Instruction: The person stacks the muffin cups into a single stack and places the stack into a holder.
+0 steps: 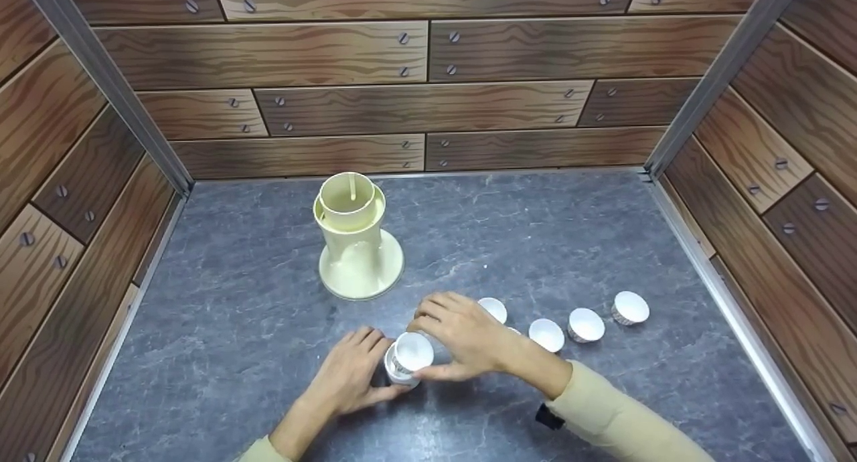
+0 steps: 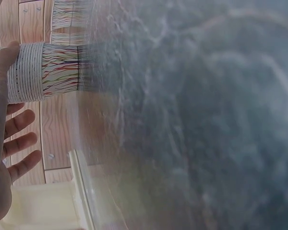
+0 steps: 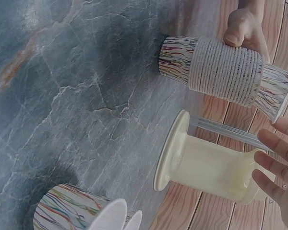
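Observation:
My left hand (image 1: 351,371) grips an upright stack of paper cups (image 3: 225,69), its thumb on the near side. The cups are white with coloured wavy lines, nested so that their rims make a ribbed column. Above the stack, my right hand (image 1: 465,335) pinches a single paper cup (image 1: 414,351) by its rim between thumb and fingers. That cup's lower end sits in the mouth of the stack, tilted slightly, as the right wrist view shows. In the left wrist view the stack (image 2: 26,72) stands with its base at the table.
Several loose paper cups (image 1: 586,325) stand upright to the right, some partly behind my right hand and forearm. A cream-coloured cylindrical holder (image 1: 358,268) with a wide round base stands beyond my hands. Wood-patterned walls (image 1: 428,53) enclose the dark marbled table (image 1: 234,301).

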`<state>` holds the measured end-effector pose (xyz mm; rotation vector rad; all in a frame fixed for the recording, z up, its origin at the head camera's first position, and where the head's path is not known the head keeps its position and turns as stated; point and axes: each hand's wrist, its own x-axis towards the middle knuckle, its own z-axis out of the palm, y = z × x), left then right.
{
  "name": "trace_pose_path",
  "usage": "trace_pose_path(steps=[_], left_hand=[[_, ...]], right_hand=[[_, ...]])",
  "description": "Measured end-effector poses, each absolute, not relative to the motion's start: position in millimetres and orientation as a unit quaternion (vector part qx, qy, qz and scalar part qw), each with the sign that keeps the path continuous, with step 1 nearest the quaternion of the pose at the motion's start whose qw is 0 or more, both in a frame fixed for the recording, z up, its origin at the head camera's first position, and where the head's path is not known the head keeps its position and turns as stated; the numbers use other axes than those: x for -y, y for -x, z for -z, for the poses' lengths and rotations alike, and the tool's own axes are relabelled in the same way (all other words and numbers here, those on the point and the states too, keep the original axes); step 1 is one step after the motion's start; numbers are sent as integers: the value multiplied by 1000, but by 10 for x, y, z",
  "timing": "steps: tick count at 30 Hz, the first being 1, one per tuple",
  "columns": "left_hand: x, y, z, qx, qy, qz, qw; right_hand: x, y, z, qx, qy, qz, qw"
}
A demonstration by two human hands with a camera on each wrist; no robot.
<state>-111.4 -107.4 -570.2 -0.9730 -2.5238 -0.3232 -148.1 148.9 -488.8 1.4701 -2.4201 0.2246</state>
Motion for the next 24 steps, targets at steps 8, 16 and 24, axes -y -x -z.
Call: trace_pose_path(steps=[8,16,24], left_hand=[[1079,1112,5708,903,353,114,217],[1079,1115,5716,900,356,112,226],[1083,1121,5707,900,358,109,224]], right_hand=[[-1465,1488,4913,839,-517,-75,150],[-1442,1481,4928,839,-521,-69,142],[-1424,1485,4958,836,-524,-63,149]])
